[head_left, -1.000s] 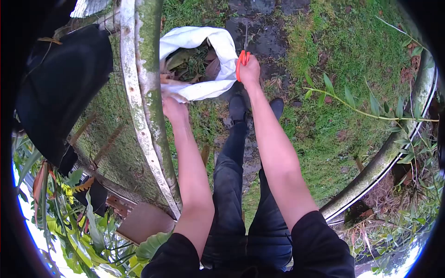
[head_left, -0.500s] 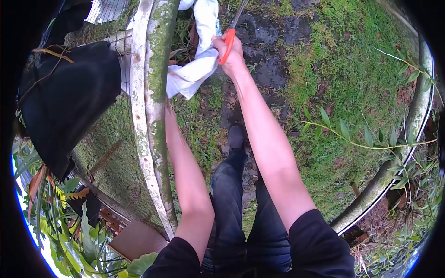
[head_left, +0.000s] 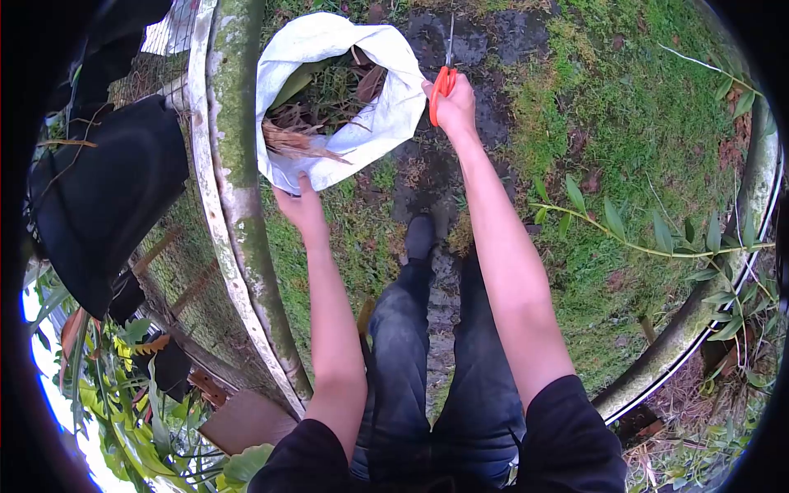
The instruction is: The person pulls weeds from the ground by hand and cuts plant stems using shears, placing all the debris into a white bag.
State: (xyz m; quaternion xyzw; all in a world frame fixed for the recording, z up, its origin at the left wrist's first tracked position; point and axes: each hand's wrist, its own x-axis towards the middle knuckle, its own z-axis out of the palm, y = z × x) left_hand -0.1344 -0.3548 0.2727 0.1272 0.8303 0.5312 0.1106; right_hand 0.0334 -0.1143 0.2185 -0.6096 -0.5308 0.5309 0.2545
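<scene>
A white sack (head_left: 404, 103) hangs with its mouth wide, facing up at me. Inside lie dry brown leaves (head_left: 296, 141) and green plant cuttings (head_left: 333, 90). My left hand (head_left: 302, 212) grips the near rim, thumb on top and the other fingers mostly hidden under the cloth. At the right rim, my right hand (head_left: 458, 107) is closed around the orange handles of a pair of scissors (head_left: 441, 89), whose blades point away from me. Its fingertips also touch the edge of the sack and seem to pinch it.
A mossy curved beam (head_left: 238, 156) rises close left of the sack, beside wire mesh and black sheeting (head_left: 107, 197). Dark paving (head_left: 472, 131) runs between mossy grass (head_left: 608, 164). A leafy stem (head_left: 633, 242) reaches in from the right, near another curved beam (head_left: 657, 366).
The sack has come into fuller view, its mouth now spread and its contents showing. My left hand has emerged from behind the beam. My right hand and scissors have shifted right and nearer me.
</scene>
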